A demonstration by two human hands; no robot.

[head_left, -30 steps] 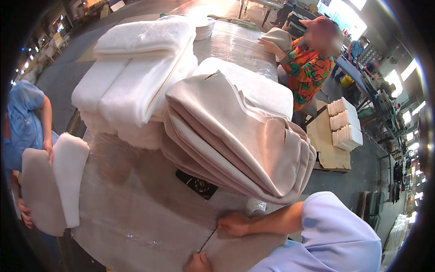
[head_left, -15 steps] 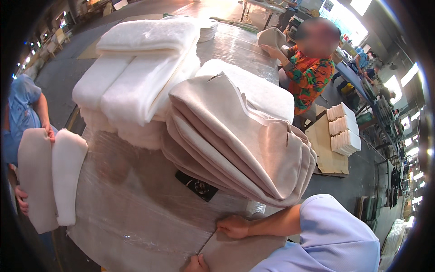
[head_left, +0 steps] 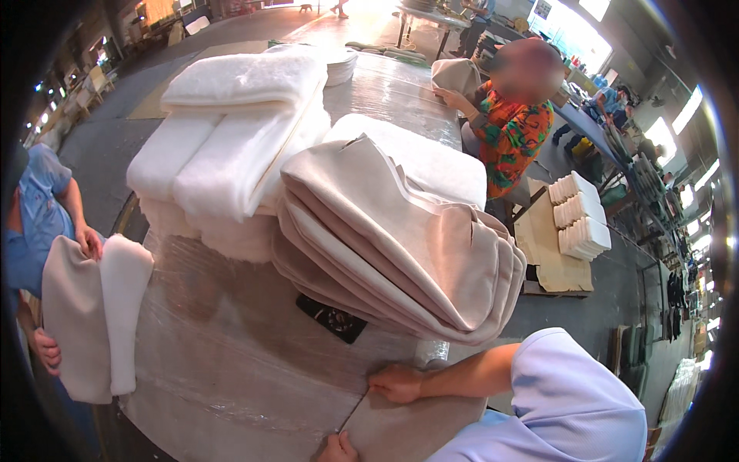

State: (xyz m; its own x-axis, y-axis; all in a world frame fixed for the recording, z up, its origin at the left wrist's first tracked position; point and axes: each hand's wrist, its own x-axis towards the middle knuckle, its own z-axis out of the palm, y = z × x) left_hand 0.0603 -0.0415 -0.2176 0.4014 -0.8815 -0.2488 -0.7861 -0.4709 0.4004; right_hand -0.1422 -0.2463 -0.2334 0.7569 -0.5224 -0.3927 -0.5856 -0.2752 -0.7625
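My right hand (head_left: 396,383) is closed, pinching the edge of a flat beige fabric cover (head_left: 419,423) that lies on the plastic-wrapped table (head_left: 231,369) at the near edge. A thin dark line, a seam or opening, runs from that hand down to my left hand (head_left: 337,448). My left hand rests at the cover's near corner and is mostly cut off by the frame's lower edge. Just beyond my right hand rises a tall, leaning stack of beige covers (head_left: 392,246).
White foam pads (head_left: 231,146) are piled behind the beige stack. A small black object (head_left: 332,317) lies under the stack's front. At the left, a person in blue holds a cover and foam pad (head_left: 96,316). Another person (head_left: 512,131) works at the far right beside stacked pads (head_left: 581,223).
The person at the left has shifted the foam pad and cover slightly. My two hands stay at the same spot on the beige cover.
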